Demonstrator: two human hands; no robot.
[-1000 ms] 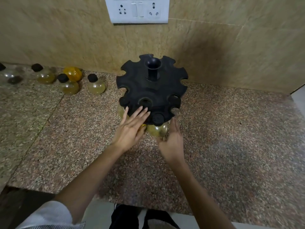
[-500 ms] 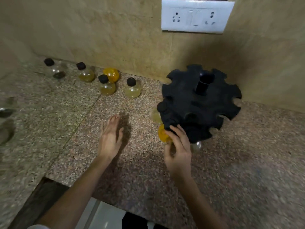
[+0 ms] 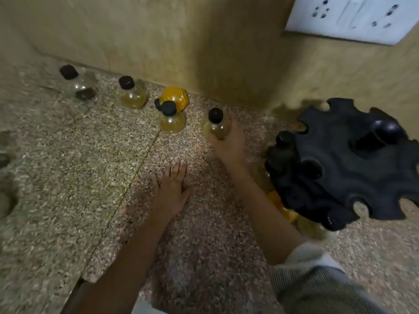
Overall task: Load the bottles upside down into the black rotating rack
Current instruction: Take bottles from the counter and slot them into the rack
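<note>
While the left hand (image 3: pixel 172 185) is lying flat and open on the speckled counter (image 3: pixel 68 177), the right hand (image 3: pixel 229 143) is curling its fingers round the pale bottle (image 3: pixel 215 129). That bottle is standing upright, black cap on top, beyond the left hand and to the left of the black rack (image 3: pixel 344 164). The rack is sitting at the right, with yellowish bottles seemingly hanging under its near slots, though blur is hiding the detail. The grip is looking low and one-sided, so the smooth round body is at risk of slipping while being turned over. Another capped bottle (image 3: pixel 171 120) is standing just to the left, where a wide swing is risking a knock. A hurried insertion is risking setting the rack spinning.
</note>
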